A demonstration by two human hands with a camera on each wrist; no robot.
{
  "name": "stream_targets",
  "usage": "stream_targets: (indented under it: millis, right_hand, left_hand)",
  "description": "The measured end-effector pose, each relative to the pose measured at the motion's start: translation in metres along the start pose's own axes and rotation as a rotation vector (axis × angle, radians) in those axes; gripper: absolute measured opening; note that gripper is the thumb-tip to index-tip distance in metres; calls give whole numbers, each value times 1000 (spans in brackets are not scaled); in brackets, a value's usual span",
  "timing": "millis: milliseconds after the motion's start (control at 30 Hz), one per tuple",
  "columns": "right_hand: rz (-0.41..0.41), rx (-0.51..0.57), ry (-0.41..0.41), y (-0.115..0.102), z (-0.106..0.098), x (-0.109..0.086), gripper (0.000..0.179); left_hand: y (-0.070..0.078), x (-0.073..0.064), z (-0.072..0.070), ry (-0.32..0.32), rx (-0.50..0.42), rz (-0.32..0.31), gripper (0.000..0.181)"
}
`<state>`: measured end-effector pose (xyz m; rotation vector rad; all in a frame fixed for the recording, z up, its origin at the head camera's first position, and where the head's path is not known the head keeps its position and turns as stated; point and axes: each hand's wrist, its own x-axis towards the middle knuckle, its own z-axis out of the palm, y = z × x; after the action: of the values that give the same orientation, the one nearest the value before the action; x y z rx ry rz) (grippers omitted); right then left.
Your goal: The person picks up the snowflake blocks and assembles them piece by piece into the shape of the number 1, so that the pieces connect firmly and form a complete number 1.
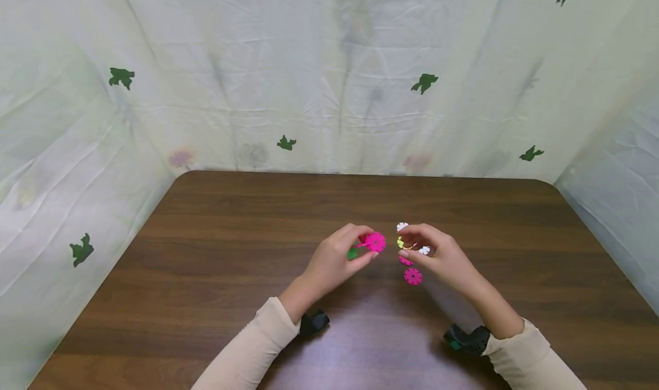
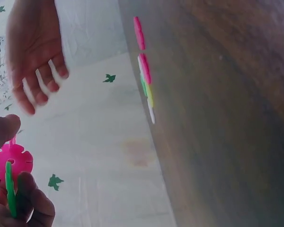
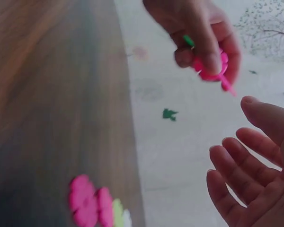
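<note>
My left hand (image 1: 332, 258) pinches a small cluster of joined notched plastic discs above the table. A pink disc (image 1: 376, 242) faces up in it, and a green disc (image 2: 10, 189) stands edge-on beside another pink disc (image 2: 19, 163) in the left wrist view. To the right hovers my right hand (image 1: 450, 261), thumb and fingers apart, with nothing between them in the right wrist view. Beneath and beside it lie loose discs: a pink one (image 1: 413, 276) nearest me, a second pink one partly covered, a yellow one (image 1: 400, 243) and white ones (image 1: 402, 226).
The brown wooden table (image 1: 231, 224) extends to both sides of the hands. Behind it hangs a pale curtain (image 1: 309, 64) with green leaf shapes, reaching round both sides. Each wrist carries a black device (image 1: 314, 323).
</note>
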<state>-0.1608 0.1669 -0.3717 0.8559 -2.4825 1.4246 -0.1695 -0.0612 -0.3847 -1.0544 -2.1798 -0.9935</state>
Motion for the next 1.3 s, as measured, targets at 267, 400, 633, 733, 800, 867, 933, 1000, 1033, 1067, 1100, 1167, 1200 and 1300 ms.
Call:
stream_targets:
  millis: [267, 400, 633, 733, 800, 867, 933, 1000, 1033, 1067, 1100, 1167, 1200, 1300]
  right_hand:
    - [43, -110, -58, 21, -9, -19, 36]
    - [93, -122, -109, 32, -9, -27, 36]
    - [118, -138, -162, 53, -3, -37, 32]
    - [121, -163, -178, 57, -1, -39, 30]
    - [123, -180, -190, 58, 0, -39, 28]
    - [129, -196, -205, 59, 2, -40, 26]
    - [133, -206, -212, 60, 3, -40, 25]
    - [142, -212, -220, 60, 3, -39, 24]
    - [148, -211, -225, 59, 3, -39, 24]
    - [153, -205, -229, 59, 3, -39, 24]
    - [161, -195, -235, 58, 3, -39, 25]
    - [176, -172, -248, 56, 2, -38, 25]
    - [180, -161, -255, 55, 1, -38, 24]
    - [179, -134, -264, 52, 0, -36, 19]
  left_hand:
    - [-1, 1, -3, 3, 7, 10, 36]
    - [-1, 1, -4, 7, 0, 22, 37]
    - [-2, 1, -5, 8, -18, 29, 34]
    - [-2, 1, -6, 6, -18, 25, 34]
    - [-3, 0, -5, 4, -23, 21, 34]
    - [-3, 0, -5, 1, -28, 18, 34]
    - [-2, 0, -5, 2, -35, 17, 33]
    - [-2, 0, -5, 6, -36, 20, 33]
    - [-2, 0, -5, 6, -34, 23, 33]
    - [-1, 0, -5, 8, -31, 26, 33]
    - [-2, 0, -5, 9, -28, 28, 33]
    - [-2, 0, -5, 10, -23, 34, 34]
    - [-2, 0, -5, 9, -21, 36, 34]
    - [-2, 0, -5, 6, -22, 37, 34]
